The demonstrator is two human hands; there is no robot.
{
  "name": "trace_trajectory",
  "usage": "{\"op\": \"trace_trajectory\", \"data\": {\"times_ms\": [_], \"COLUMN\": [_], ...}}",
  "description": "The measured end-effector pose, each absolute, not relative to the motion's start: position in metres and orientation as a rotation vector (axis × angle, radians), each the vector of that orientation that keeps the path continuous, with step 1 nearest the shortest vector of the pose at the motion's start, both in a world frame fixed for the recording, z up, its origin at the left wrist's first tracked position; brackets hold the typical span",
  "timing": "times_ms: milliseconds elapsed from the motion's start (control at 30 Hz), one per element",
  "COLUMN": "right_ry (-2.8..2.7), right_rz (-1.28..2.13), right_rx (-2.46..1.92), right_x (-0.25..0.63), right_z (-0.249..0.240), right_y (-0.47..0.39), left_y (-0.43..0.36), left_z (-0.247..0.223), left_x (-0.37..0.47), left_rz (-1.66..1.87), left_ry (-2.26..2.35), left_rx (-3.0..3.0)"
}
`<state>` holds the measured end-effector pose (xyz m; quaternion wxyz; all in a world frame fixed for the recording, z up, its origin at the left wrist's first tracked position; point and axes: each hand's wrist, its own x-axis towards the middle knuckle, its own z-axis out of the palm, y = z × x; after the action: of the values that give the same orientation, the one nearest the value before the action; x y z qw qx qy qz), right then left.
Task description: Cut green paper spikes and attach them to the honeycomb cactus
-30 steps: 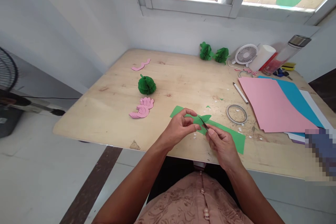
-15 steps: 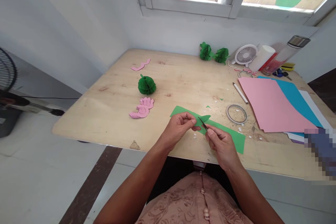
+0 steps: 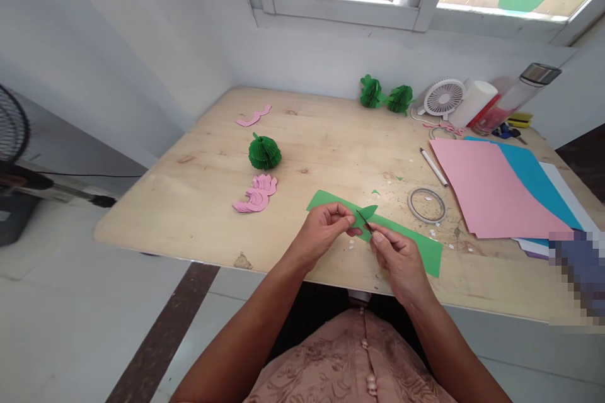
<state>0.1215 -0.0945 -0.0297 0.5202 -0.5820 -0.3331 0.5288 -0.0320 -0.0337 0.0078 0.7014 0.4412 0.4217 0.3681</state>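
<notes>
Between the fingers of my left hand [image 3: 328, 227] is a small leaf-shaped piece of green paper [image 3: 368, 211], pinched at its near end. My right hand [image 3: 398, 261] grips small dark scissors [image 3: 365, 223], whose blades cross the leaf-shaped piece; their handles are hidden in my fingers. Underneath both hands a longer green paper strip [image 3: 428, 252] lies on the wooden table [image 3: 189, 214]. Tiny green scraps [image 3: 375, 192] are scattered just beyond it.
Left of my hands are pink paper cutouts [image 3: 258, 196] and a green paper ball [image 3: 265, 152]. To the right lie a tape roll [image 3: 426, 206], a white pen [image 3: 433, 167] and pink sheets [image 3: 491, 195]. A small fan [image 3: 444, 97] and a bottle [image 3: 515, 97] stand at the back.
The leaf-shaped piece has shifted slightly at its tip beside the scissor blades. Both hands stay in nearly the same place and keep their holds.
</notes>
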Motion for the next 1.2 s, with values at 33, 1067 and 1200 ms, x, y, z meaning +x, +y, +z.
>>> {"op": "trace_trajectory", "data": {"times_ms": [33, 1067, 1200], "right_ry": [-0.806, -0.722, -0.637], "right_rz": [1.256, 1.267, 1.335], "right_rx": [-1.399, -1.420, -1.293], "right_x": [0.121, 0.115, 0.108], "right_z": [-0.029, -0.024, -0.028], "right_y": [-0.094, -0.093, -0.097], "left_y": [-0.034, -0.033, -0.040], "left_z": [0.007, -0.008, -0.009], "left_x": [-0.032, -0.040, -0.031], "left_rz": [0.817, 0.907, 0.983], "left_ry": [0.939, 0.946, 0.894], "left_rx": [0.984, 0.741, 0.569]}}
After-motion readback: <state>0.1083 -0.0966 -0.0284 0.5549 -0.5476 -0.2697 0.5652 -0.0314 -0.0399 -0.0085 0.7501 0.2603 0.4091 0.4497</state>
